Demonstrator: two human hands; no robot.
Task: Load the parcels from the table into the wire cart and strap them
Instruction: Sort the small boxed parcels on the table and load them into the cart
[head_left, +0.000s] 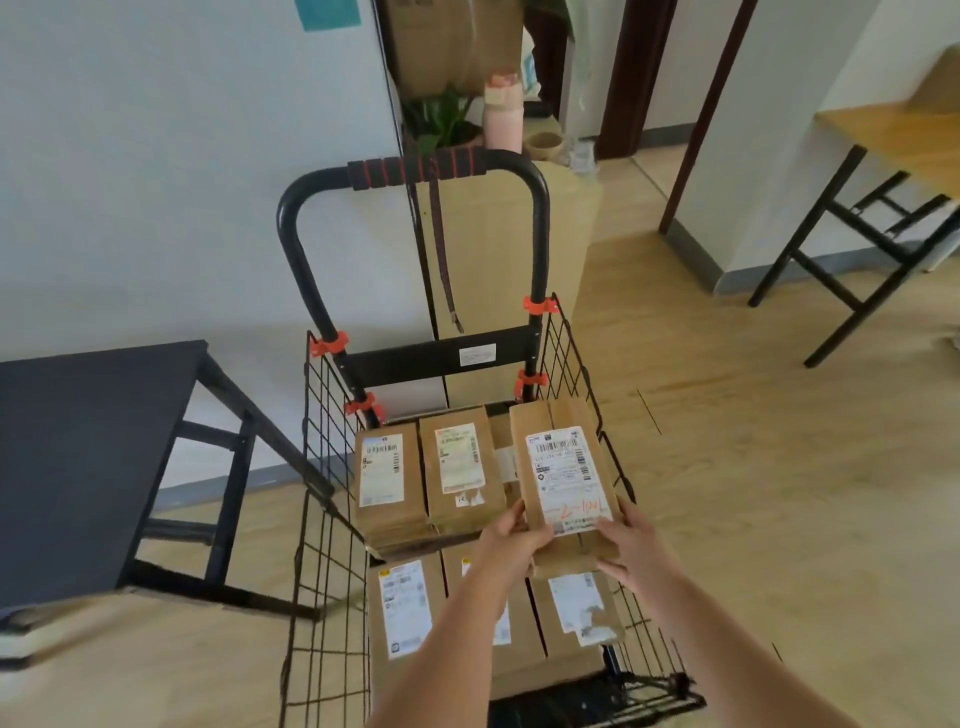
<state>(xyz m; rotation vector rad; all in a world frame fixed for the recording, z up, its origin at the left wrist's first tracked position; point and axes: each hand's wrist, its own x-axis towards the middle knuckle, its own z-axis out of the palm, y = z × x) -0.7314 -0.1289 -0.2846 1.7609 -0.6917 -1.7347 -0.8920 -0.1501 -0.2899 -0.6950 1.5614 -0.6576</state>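
I see the wire cart holding two tiers of brown parcels. Its wire side walls flank them. Its handle rises at the far end, and a strap hangs from it. Left of the cart stands a dark counter. Over the cart's right side, my left hand and right hand grip the near end of one parcel, fingers curled on its edges. Its label faces up and its long axis points toward the handle.
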